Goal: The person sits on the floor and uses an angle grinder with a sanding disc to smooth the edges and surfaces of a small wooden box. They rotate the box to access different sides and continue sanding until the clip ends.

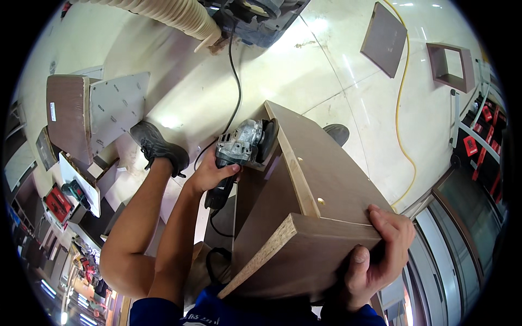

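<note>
My left hand (211, 173) is wrapped round the black body of an angle grinder (239, 142). The grinder's round disc (267, 140) is against or very close to the pale raw edge of a brown wooden cabinet (331, 163); I cannot tell whether it touches. The cabinet is tilted before me, with bare chipboard (266, 250) along its near edge and small brass-coloured fittings in its panel. My right hand (383, 252) grips the cabinet's near right corner, thumb on the near face and fingers over the top.
A black cord (237, 92) runs from the grinder across the floor. Ahead stands a dark machine (261, 27) with a ribbed beige hose (168, 16). Brown boards (68, 114) lean at left. A yellow cable (401, 108), loose panel (384, 41) and small frame (451, 68) lie right.
</note>
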The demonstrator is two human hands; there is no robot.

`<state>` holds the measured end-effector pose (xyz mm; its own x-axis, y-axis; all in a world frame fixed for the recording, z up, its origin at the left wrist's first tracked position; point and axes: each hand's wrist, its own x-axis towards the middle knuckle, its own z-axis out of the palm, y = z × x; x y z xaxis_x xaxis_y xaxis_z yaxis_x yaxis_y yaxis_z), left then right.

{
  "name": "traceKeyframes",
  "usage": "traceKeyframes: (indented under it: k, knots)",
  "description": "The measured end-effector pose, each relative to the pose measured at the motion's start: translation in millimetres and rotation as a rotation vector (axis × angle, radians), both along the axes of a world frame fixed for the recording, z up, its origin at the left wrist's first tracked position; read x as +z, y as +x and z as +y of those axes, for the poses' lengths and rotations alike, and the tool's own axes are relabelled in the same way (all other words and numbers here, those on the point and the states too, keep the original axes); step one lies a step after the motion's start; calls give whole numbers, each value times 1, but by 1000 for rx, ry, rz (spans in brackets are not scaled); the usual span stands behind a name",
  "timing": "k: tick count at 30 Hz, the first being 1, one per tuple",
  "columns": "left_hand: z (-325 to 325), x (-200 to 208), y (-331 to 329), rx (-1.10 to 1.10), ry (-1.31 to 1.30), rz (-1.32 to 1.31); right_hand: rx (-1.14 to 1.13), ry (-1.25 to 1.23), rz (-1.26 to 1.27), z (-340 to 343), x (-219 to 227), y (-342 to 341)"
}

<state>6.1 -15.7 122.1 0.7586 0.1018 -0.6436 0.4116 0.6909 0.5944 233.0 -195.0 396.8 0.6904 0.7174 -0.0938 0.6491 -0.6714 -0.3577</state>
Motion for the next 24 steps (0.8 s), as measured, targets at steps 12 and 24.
traceKeyframes:
  k: [12,24]
  knots:
    - [9,-80,-1,-57,18,262,-58,31,43,4,-3,-4]
    - [13,-58,13,-91,49,150,-122,20,28,9,0,-11]
